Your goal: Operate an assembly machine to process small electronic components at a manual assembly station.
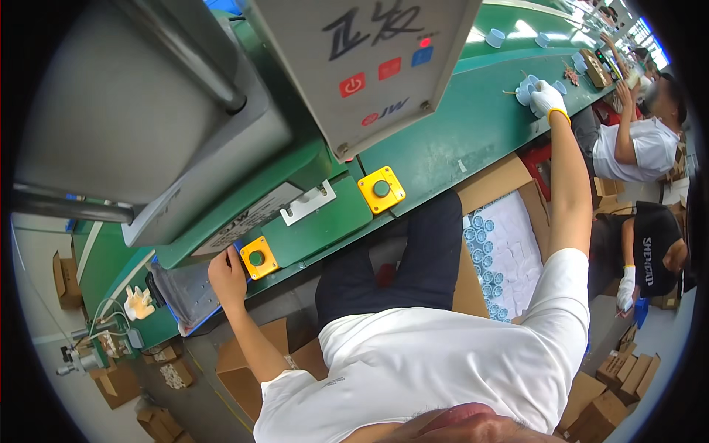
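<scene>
My right hand (pixel 548 100), in a white glove with a yellow cuff, reaches out to the far right over the green work surface. Its fingers are closed on a light blue plastic cup (pixel 525 96) in a small cluster of such cups. Another blue cup (pixel 559 88) lies just beyond the glove. My left hand (pixel 227 279) is bare, its fingers curled beside a yellow button box (pixel 259 258) with a dark green button. Whatever those fingers may hold is hidden. A second yellow button box (pixel 381 190) sits further right on the green machine base.
A grey and green machine (pixel 221 148) with metal rods and a control box (pixel 384 66) stands before me. Beside my lap, an open carton (pixel 502 177) holds several blue cups and white sheets. Co-workers (pixel 635 144) sit at the right. Cartons (pixel 594 406) lie on the floor.
</scene>
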The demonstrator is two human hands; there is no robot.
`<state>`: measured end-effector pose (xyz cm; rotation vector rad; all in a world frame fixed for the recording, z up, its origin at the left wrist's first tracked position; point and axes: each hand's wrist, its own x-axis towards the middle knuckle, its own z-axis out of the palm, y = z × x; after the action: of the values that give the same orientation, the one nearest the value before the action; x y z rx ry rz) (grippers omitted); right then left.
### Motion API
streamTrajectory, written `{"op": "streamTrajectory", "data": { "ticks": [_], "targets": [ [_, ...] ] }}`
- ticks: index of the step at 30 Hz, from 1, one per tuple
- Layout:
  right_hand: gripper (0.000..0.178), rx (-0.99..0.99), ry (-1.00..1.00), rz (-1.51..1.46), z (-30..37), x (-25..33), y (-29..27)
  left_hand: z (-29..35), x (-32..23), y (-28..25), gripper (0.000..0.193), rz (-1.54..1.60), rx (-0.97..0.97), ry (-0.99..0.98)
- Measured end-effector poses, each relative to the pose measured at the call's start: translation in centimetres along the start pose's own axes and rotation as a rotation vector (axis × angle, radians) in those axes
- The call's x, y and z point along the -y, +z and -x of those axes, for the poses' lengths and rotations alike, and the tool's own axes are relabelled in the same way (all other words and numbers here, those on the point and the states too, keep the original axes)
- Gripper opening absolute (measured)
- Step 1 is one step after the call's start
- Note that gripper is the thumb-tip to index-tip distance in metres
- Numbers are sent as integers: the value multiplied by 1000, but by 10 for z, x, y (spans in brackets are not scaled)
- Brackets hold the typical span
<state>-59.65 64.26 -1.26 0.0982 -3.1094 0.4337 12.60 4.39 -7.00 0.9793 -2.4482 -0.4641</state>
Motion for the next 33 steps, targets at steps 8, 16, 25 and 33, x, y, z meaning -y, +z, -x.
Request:
{"op": "streamTrajectory", "data": {
  "ticks": [8, 16, 25, 33],
  "targets": [
    [34, 50, -254, 310, -32, 10, -5, -8, -16, 3, 34, 7, 85, -48],
    [35, 210, -931, -12, 192, 209, 16, -3, -16, -1, 38, 54, 26, -22],
    [55, -788, -273, -65, 32, 61, 1, -8, -11, 4, 39, 19, 1, 52],
    [80, -539, 458, 177, -28, -62, 64, -4, 34, 13, 38, -115, -94, 230]
  ]
}}
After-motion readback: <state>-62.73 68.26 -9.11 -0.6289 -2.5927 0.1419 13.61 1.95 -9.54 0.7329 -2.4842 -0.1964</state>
